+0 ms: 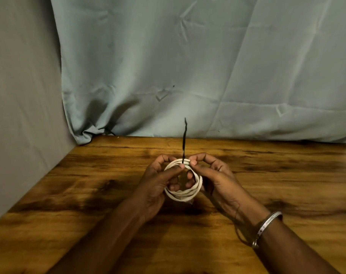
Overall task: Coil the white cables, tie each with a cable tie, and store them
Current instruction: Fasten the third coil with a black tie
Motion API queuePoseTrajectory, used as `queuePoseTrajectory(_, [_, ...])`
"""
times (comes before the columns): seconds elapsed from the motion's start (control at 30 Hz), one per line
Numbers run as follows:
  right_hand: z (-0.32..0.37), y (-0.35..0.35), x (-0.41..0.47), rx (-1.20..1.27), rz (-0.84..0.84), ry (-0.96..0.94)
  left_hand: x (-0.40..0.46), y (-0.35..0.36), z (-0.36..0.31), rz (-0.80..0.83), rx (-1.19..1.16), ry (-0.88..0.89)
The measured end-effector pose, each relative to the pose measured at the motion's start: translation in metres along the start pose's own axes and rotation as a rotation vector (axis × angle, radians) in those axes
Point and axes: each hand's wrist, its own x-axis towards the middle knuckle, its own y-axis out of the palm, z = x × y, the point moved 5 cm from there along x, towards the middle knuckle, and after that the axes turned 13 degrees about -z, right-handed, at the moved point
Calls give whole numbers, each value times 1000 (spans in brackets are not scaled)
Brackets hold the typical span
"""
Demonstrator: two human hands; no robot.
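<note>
A white cable (pixel 185 191) is held as a round coil of several loops, approx. upright, just above the wooden table (pixel 89 186) near its centre. The loops are bunched tight at the top and fan out a bit at the bottom right, where strands cross; the cable looks smooth and off-white. A thin black cable tie (pixel 184 139) is set across the top of the coil, its free end pointing up and away, slightly kinked at the tip.

The coil's left side is gripped by the left hand (pixel 158 184), fingers curled thru the ring, thumb pressed at the tie. The right side is held by the right hand (pixel 213 178), fingers curled, thumb & forefinger pinched at the coil top beside the tie. A metal bangle (pixel 268 227) is worn on the right wrist. A pale cloth (pixel 188 66) is hung behind the table.
</note>
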Motion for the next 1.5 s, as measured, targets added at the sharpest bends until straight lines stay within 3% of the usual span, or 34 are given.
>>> queuePoseTrajectory(0.33, [11, -11, 4, -49, -210, -106, 7, -3, -1, -93, -34, 32])
queuePoseTrajectory(0.53, [8, -3, 2, -60, -71, -80, 6, -16, -11, -163, 140, 198])
queuePoseTrajectory(0.67, [10, 3, -1, -293, -7, -186, 3, -10, -8, -123, 239, 253])
queuePoseTrajectory(0.8, [-12, 16, -7, -381, 134, -145, 5, -5, -2, -103, 246, 268])
queuePoseTrajectory(0.9, [-7, 13, -4, -106, 113, -68, 5, -3, -3, -112, 179, 226])
queuePoseTrajectory(1.0, [-2, 5, 0, 262, 36, 48, 4, 7, 1, -67, 13, 56])
queuePoseTrajectory(1.1, [-4, -3, 6, 332, -55, 74, 3, 20, 4, 33, -125, -84])
queuePoseTrajectory(1.17, [-5, -4, 8, 340, -70, 79, 2, 21, 5, 46, -116, -85])
queuePoseTrajectory(1.33, [-7, 1, 5, 114, 11, -10, -2, 12, 8, -77, -18, -23])
queuePoseTrajectory(1.4, [-6, 6, -1, -67, 28, -142, 0, 7, 10, -138, 48, 31])
queuePoseTrajectory(1.5, [3, 9, -13, -435, -94, -474, -2, 7, 8, -128, 98, 87])
